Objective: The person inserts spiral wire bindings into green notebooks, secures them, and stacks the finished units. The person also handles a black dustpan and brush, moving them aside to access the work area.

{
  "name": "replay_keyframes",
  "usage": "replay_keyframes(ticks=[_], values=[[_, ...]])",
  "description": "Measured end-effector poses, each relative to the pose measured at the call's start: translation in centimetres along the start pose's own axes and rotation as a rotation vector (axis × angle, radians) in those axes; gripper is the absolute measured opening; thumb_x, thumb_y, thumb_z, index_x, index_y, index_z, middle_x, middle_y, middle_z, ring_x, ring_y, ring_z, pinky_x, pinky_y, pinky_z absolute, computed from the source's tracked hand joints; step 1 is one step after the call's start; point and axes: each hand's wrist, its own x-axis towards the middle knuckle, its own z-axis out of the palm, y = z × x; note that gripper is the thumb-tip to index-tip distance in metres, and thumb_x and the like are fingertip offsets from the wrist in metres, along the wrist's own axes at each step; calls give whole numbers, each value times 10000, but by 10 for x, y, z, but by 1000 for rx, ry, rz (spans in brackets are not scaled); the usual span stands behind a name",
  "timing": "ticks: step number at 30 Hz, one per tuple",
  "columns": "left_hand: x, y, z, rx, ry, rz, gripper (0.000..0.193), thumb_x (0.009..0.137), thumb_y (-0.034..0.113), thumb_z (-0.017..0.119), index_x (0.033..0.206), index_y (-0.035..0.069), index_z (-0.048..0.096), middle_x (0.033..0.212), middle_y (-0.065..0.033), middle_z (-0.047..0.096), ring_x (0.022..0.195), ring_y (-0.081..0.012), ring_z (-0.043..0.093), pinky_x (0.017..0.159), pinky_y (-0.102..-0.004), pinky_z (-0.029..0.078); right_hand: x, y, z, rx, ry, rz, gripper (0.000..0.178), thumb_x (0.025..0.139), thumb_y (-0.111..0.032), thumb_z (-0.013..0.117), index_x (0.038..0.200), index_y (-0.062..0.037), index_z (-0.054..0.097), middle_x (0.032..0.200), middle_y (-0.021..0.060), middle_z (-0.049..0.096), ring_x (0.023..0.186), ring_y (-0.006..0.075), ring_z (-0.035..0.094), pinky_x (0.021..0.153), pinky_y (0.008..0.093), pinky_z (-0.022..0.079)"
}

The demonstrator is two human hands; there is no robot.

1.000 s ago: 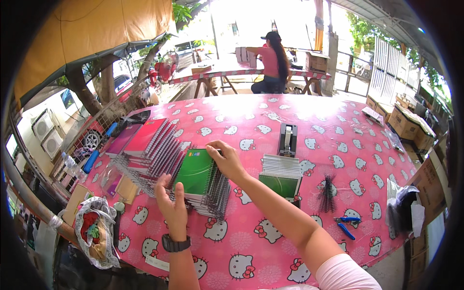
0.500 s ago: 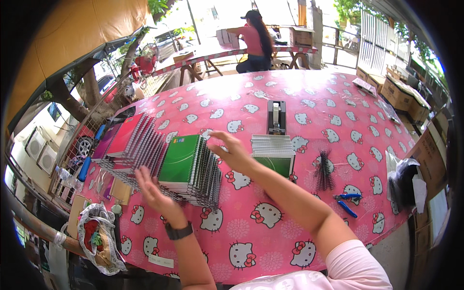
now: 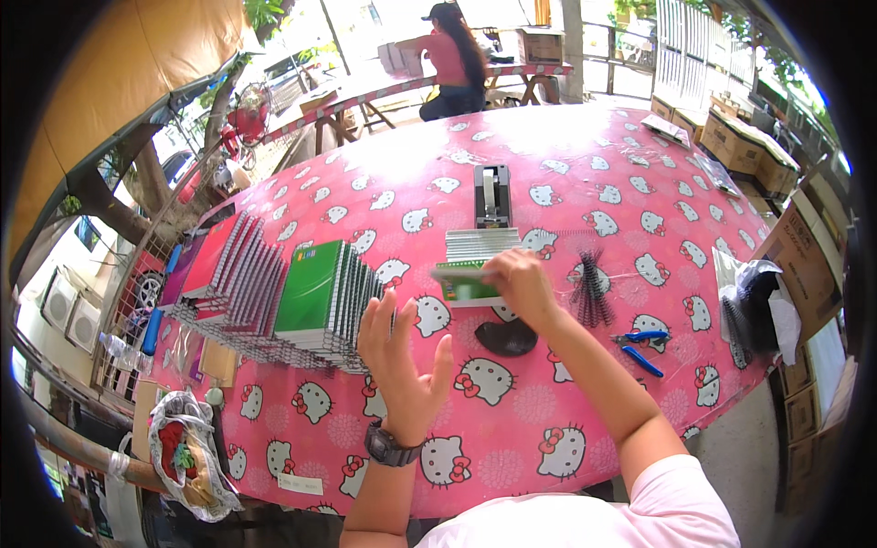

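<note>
My right hand (image 3: 523, 285) is closed on the edge of a green notebook (image 3: 461, 274), which is tilted up and blurred over a short stack of pages in front of the tape dispenser (image 3: 491, 196). My left hand (image 3: 400, 361) is held up with fingers spread and holds nothing. Just left of it stands a stack of spiral-bound green notebooks (image 3: 311, 292). Beyond that rises a stack of red spiral notebooks (image 3: 217, 260). A smooth black oval object (image 3: 506, 338) lies on the table below my right hand.
Loose black spiral coils (image 3: 592, 290) and blue-handled pliers (image 3: 642, 352) lie to the right on the pink patterned tablecloth (image 3: 512, 438). A plastic bag (image 3: 187, 457) hangs at the near left edge. Cardboard boxes (image 3: 744, 151) stand at the right. Another person (image 3: 454, 64) sits at a farther table.
My right hand has moved from the green notebook stack to the pages by the dispenser and grips a notebook. My left hand has come away rightward from the stacks. The black oval object is uncovered.
</note>
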Motion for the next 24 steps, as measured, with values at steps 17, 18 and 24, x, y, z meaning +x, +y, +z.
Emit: replay_keyframes(ticks=[17,18,24], values=[[-59,-37,47,-252,-501,-6,358,759,38,645,1098,148,676,864,-12,657,815,-197,596,762,-344,437,-84,-15,-96,142,-743,249,766,676,-490,768,1279,-98,506,1236,130,537,1233,304,410,1038,448,266],[-65,-37,52,-276,-518,-29,374,755,31,642,1107,155,676,870,-8,657,820,-198,597,758,-342,442,-87,-13,-91,282,-602,289,787,684,-504,763,1292,-84,492,1260,148,527,1243,313,407,1045,440,272],[-63,-33,61,-189,-516,-16,440,761,17,632,1174,169,647,951,-5,646,897,-188,589,791,-364,429,-91,-30,-5,953,-276,588,682,926,-395,565,1389,30,298,1377,235,400,1303,296,374,1062,373,308]])
